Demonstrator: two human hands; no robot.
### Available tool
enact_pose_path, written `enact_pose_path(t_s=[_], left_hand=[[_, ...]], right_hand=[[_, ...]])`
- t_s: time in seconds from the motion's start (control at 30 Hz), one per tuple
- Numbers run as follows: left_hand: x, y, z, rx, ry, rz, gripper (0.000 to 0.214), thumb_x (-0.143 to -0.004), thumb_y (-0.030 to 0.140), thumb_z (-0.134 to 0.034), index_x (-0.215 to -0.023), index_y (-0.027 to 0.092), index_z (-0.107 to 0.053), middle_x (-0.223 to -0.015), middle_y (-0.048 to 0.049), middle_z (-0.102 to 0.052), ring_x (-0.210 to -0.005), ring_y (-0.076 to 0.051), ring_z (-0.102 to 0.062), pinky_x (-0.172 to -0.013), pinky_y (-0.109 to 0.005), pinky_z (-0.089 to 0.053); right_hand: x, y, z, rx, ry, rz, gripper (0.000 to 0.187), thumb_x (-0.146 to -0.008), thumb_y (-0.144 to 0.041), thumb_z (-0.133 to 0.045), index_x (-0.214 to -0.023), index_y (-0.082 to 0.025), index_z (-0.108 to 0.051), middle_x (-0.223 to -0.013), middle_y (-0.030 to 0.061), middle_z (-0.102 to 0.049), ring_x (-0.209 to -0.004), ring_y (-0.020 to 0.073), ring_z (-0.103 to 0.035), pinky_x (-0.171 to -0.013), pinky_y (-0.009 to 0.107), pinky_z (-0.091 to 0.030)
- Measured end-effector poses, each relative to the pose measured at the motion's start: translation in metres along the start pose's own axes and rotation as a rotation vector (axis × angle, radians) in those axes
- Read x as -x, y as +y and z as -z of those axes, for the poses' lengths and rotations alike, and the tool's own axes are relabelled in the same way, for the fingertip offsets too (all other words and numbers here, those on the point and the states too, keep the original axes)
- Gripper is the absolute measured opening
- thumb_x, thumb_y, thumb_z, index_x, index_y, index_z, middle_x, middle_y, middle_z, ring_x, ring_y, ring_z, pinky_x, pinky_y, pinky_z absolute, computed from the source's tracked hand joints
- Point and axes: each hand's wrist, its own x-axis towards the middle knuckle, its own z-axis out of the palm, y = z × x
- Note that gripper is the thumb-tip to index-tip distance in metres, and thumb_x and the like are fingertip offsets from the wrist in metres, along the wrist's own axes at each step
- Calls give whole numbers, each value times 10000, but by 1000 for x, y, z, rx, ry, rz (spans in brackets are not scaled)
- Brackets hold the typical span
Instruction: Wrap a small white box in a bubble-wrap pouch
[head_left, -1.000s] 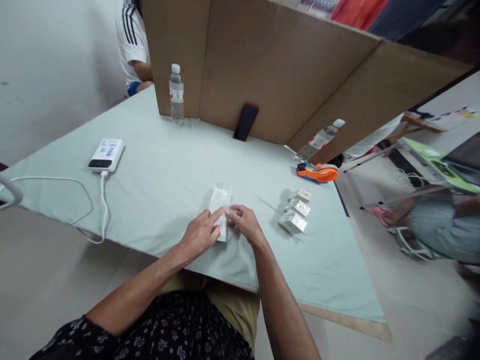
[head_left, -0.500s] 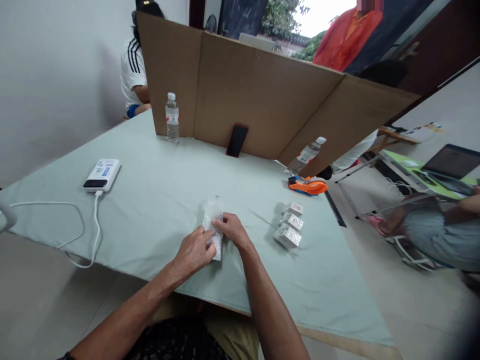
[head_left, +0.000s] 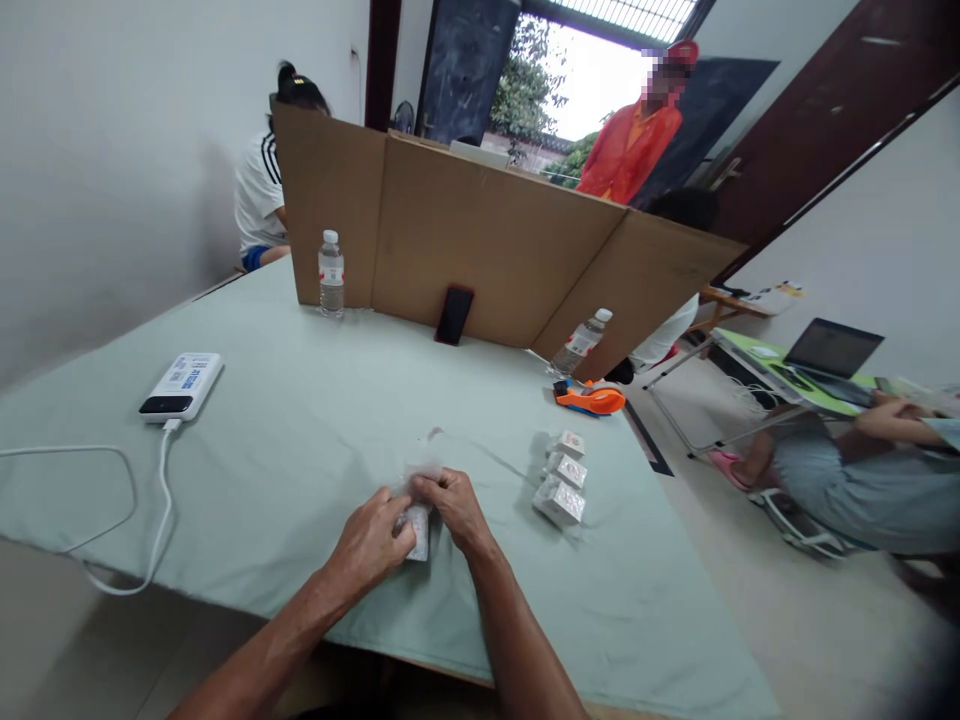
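Observation:
My left hand and my right hand meet near the front edge of a table covered in pale green cloth. Both pinch a small white box in a clear plastic wrapper, which rests on the cloth. The left fingers grip its lower left side and the right fingers curl over its top, so much of the box is hidden. Three similar small wrapped boxes lie in a row just right of my right hand.
A power bank with a white cable lies at the left. Two water bottles, a dark phone and an orange tape dispenser stand before a cardboard screen. Other people sit behind the screen and at the right.
The wrapped box has shifted nearer to me and my right fingers have closed further over it, so less of it shows. The view has tilted upward.

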Motion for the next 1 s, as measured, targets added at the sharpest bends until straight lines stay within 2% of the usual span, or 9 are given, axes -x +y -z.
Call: enact_pose_path(t_s=[0.2,0.43,0.67,0.73,0.83,0.93,1.0], left_hand=[[0,-4,-6,44,15,-5,307,-840,167,-484,-1077,193,-678,-935,-58,-621,-851,-185,-618,-800,-281,-456],[0,-13,-17,169,147,-54,293,-805,128,-484,-1058,193,-618,-907,-33,-631,-831,-182,-594,-804,-304,-467],[4,-13,-14,212,182,20,227,-799,167,-540,-1022,203,-562,-869,-10,-608,-816,-170,-605,-798,-307,-487],[5,-14,-12,202,243,41,266,-791,210,-581,-1055,205,-546,-940,-27,-616,-882,-188,-614,-836,-332,-500],[3,-18,-11,199,323,-8,481,-748,216,-634,-1212,179,-514,-1147,-97,-609,-1097,-245,-585,-980,-399,-480],[-1,-24,-8,262,279,-91,641,-732,185,-637,-1344,146,-452,-1339,-150,-553,-1274,-274,-504,-1110,-442,-398],[-4,-28,-7,350,212,-116,634,-737,167,-621,-1350,151,-458,-1351,-145,-559,-1278,-261,-506,-1114,-430,-392]], right_hand=[[13,0,-3,-52,67,34,289,-700,-454,-733,-675,-170,-687,-617,-22,-589,-601,122,-454,-611,252,-380],[19,0,-7,-34,72,46,302,-735,-469,-712,-699,-169,-718,-642,0,-631,-617,140,-496,-618,262,-406],[27,-4,-8,48,83,52,274,-729,-433,-704,-702,-163,-742,-643,-8,-629,-638,145,-519,-631,261,-413],[26,-4,-8,43,82,47,276,-720,-433,-705,-717,-162,-753,-667,-1,-648,-658,154,-536,-649,271,-429],[25,-3,-7,47,81,37,269,-721,-423,-704,-745,-162,-764,-715,10,-680,-683,166,-561,-677,286,-451],[27,-5,-6,99,56,68,252,-737,-414,-705,-742,-169,-764,-735,13,-694,-714,180,-592,-712,297,-468],[29,-8,-5,146,21,122,259,-765,-425,-692,-758,-177,-767,-769,21,-709,-765,198,-624,-754,311,-486]])
